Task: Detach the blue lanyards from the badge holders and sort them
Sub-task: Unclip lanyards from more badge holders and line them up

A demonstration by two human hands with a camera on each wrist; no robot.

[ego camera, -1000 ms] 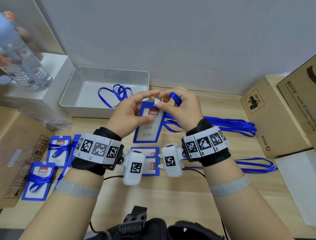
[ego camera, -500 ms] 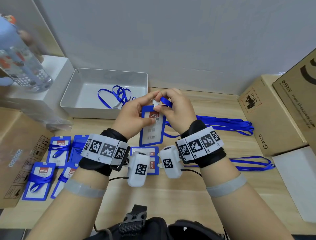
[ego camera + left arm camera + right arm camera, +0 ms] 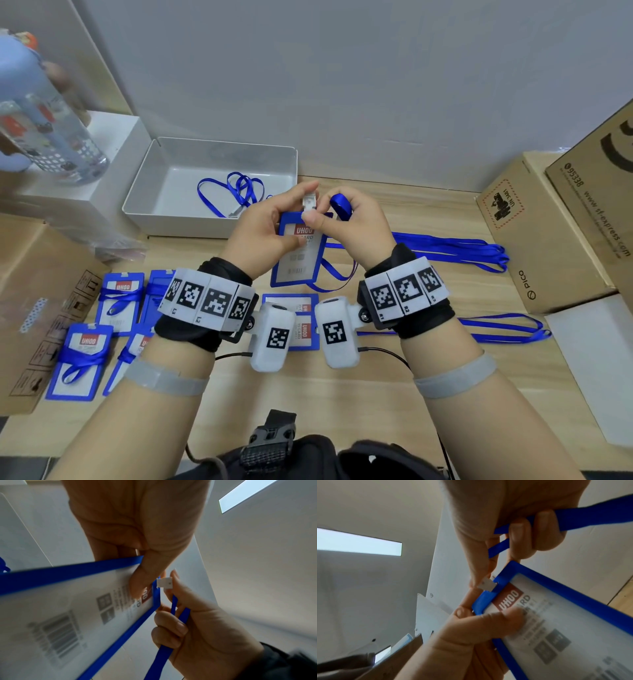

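My left hand point(image 3: 274, 226) holds a blue-framed badge holder point(image 3: 298, 253) upright above the table, thumb pressed on its front point(image 3: 140, 586). My right hand point(image 3: 349, 226) pinches the white lanyard clip point(image 3: 310, 204) between thumb and forefinger at the holder's top edge. The blue lanyard strap point(image 3: 340, 204) loops over the right fingers and hangs down to the table. In the right wrist view the clip point(image 3: 488, 585) sits at the slot of the holder point(image 3: 565, 615); whether it is still hooked there I cannot tell. The strap point(image 3: 163, 653) runs through the right palm.
A grey tray point(image 3: 164, 219) at the back holds one loose lanyard point(image 3: 236, 192). More lanyards point(image 3: 455, 248) lie on the table to the right. Several badge holders wrapped in straps point(image 3: 82, 359) lie at the left, bare holders point(image 3: 305, 322) under my wrists. Cardboard boxes point(image 3: 548, 240) flank both sides.
Both hands stayed together at the holder's top edge. The white clip now shows between the fingertips above the holder, and the strap loop has risen over the right fingers.
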